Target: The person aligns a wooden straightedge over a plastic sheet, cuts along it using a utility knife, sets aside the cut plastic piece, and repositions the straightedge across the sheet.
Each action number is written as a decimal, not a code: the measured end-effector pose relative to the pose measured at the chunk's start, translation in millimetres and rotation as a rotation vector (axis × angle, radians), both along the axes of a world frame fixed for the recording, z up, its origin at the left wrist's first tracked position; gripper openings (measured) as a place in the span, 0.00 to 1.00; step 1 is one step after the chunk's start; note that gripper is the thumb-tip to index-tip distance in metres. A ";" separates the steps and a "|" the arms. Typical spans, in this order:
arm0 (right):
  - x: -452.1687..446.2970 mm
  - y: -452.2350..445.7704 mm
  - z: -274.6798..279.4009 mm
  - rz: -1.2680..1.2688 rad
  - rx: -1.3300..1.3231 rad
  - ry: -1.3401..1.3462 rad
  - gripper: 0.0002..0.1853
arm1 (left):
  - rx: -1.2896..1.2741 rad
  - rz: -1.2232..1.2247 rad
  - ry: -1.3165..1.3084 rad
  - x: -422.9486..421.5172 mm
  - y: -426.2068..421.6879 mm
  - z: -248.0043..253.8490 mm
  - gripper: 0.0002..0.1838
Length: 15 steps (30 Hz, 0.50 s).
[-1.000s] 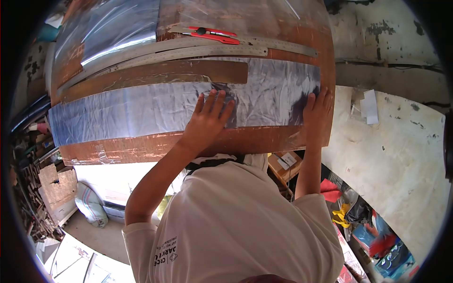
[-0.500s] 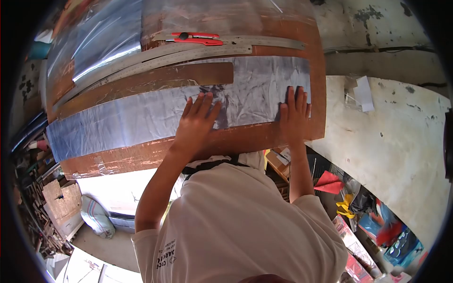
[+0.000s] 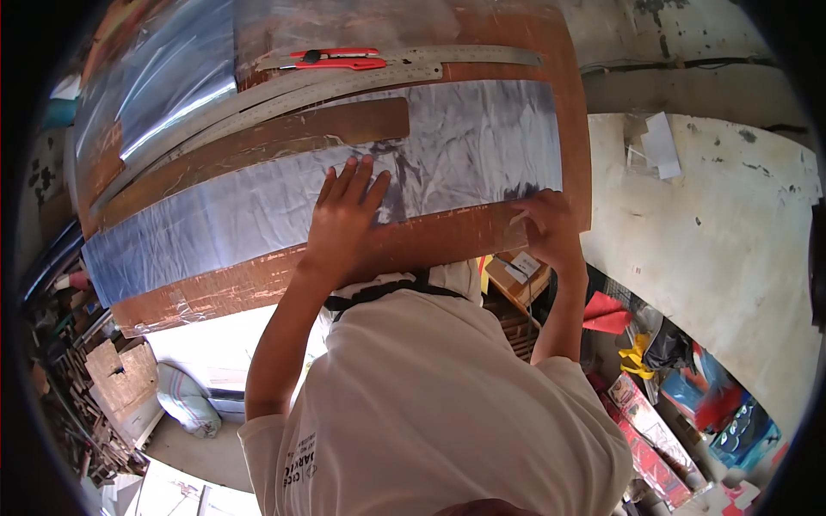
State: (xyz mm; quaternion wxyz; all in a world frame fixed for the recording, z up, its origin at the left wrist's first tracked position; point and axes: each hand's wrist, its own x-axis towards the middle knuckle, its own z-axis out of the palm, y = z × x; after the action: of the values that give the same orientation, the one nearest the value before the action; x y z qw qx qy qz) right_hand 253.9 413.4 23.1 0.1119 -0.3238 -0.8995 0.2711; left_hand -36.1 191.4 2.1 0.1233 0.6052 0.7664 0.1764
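Note:
My left hand (image 3: 346, 211) lies on the silvery, wrinkled sheet (image 3: 482, 129), its fingers spread and holding nothing. At the sheet's lower right edge is my right hand (image 3: 551, 225), its fingers curled together; whatever they grip is too small to make out. The sheet rests across a brown board (image 3: 422, 236). Above my left hand, a brown strip (image 3: 344, 125) lies over the sheet's upper edge. Metal rulers (image 3: 490, 55) lie beyond it, with a red utility knife (image 3: 340, 63) on or beside them.
Clear plastic (image 3: 181, 69) covers the board's far left. A pale panel (image 3: 688, 224) with white paper (image 3: 661, 144) stands at right. Below it are a red cloth (image 3: 607, 313) and a yellow item (image 3: 635, 354). A striped sack (image 3: 185, 402) sits at lower left.
My right hand has gone from lying flat with fingers extended to curled at the sheet's lower edge. My left hand stays spread on the sheet. The whole view has shifted.

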 end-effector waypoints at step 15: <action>-118.1 -68.2 -11.7 0.198 -0.082 0.225 0.13 | -0.025 -0.175 0.260 -5.3 -2.4 -4.9 0.38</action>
State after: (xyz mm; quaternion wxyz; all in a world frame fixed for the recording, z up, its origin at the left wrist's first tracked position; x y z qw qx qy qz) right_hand 135.8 345.2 11.4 0.1713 -0.2052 -0.8971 0.3518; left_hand -41.4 189.0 -2.8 0.0455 0.6858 0.7224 0.0757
